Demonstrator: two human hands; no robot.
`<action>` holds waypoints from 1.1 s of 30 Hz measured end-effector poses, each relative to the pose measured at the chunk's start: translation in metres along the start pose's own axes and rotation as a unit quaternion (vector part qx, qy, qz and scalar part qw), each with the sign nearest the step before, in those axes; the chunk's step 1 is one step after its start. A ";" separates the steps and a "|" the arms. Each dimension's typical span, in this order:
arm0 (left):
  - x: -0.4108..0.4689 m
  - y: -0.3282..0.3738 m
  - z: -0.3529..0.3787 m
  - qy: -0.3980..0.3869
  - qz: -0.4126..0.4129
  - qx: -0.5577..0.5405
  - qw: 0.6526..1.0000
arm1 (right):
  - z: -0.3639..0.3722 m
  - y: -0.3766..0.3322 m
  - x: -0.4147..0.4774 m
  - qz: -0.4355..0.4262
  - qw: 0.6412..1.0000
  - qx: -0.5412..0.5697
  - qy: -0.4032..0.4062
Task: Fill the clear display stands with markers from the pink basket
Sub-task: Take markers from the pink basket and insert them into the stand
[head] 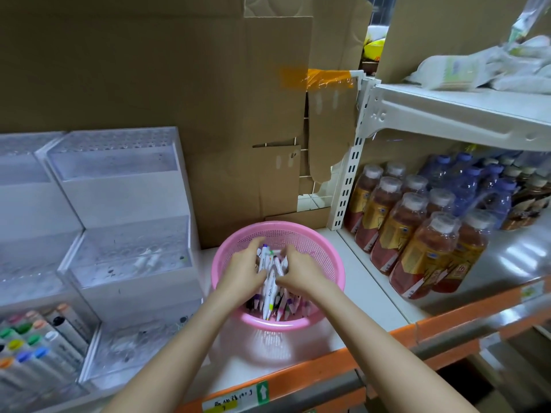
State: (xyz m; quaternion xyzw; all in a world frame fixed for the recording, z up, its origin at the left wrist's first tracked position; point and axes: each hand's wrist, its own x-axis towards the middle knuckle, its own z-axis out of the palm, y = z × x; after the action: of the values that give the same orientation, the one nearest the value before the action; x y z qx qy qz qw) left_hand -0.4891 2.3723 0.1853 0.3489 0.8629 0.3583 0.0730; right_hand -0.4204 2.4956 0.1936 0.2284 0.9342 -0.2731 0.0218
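Note:
A pink basket (325,257) stands on the white shelf and holds several white markers (269,289) with coloured ends. Both hands are inside it. My left hand (241,271) and my right hand (299,271) press in from either side, fingers curled round a bunch of the markers. Left of the basket rises a clear stepped display stand (125,204) with empty hole rows. A second clear stand (26,210) sits further left, and its lowest step holds several markers with coloured caps (38,350).
Brown cardboard (149,70) backs the shelf. Bottled drinks (417,231) fill the shelf to the right, past a white upright (348,186). An orange shelf edge (328,371) with a price label runs along the front. Plastic-wrapped packs (477,67) lie on the upper right shelf.

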 end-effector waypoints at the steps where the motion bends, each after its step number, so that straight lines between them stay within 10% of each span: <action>1: -0.001 0.000 -0.001 0.007 0.009 -0.005 1.000 | 0.000 0.001 -0.001 -0.004 1.000 0.007 -0.005; 22: -0.067 0.024 -0.117 0.208 0.080 -0.084 0.971 | -0.038 -0.078 -0.048 -0.246 0.930 0.228 0.148; 33: -0.116 -0.015 -0.211 0.296 0.047 -0.053 0.953 | -0.014 -0.193 -0.048 -0.366 0.891 0.250 0.099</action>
State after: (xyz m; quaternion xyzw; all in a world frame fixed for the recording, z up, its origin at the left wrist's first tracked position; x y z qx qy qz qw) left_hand -0.4898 2.1690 0.3157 0.2634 0.8081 0.4936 -0.1845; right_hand -0.4614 2.3385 0.3099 -0.1055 0.8499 -0.4621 -0.2303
